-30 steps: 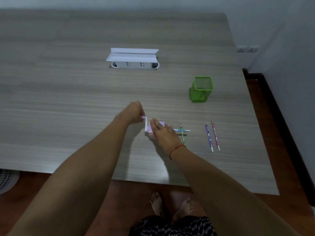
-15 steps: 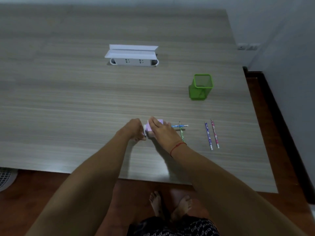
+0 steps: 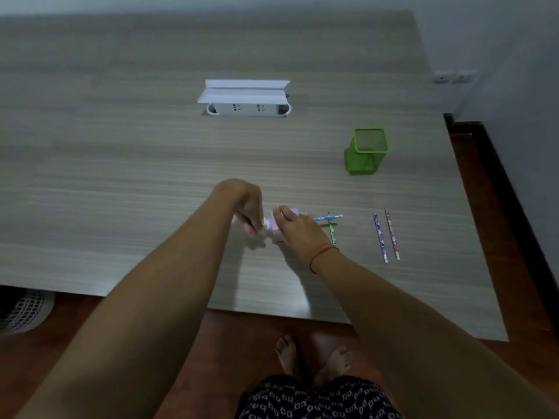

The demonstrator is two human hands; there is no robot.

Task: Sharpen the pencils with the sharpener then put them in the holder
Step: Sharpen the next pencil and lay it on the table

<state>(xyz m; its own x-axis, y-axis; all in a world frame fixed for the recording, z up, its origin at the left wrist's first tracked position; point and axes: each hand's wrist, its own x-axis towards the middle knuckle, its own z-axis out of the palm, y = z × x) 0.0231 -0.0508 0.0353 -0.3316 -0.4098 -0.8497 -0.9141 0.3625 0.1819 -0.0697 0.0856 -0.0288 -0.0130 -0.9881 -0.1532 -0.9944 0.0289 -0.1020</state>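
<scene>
A small purple and white sharpener (image 3: 292, 212) stands on the wooden table near its front edge. My right hand (image 3: 298, 234) grips it from above and holds it down. My left hand (image 3: 249, 207), blurred, pinches the crank (image 3: 266, 223) on the sharpener's left side. A blue pencil (image 3: 328, 218) sticks out of the sharpener's right side, lying level. A green pencil (image 3: 332, 234) lies on the table under it, crossing it. Further right lie a purple pencil (image 3: 380, 238) and a pink pencil (image 3: 392, 234), side by side. The green mesh holder (image 3: 370, 151) stands upright behind them, with no pencils in it.
A white power strip (image 3: 246, 109) with a folded white cover sits at the table's middle back. The table's right edge (image 3: 472, 207) runs close to the pencils, with red floor and a wall beyond. My bare feet show below the front edge.
My left hand has circled at the sharpener's left side, from above the crank down to its lower left. My right hand and the pencils stay put.
</scene>
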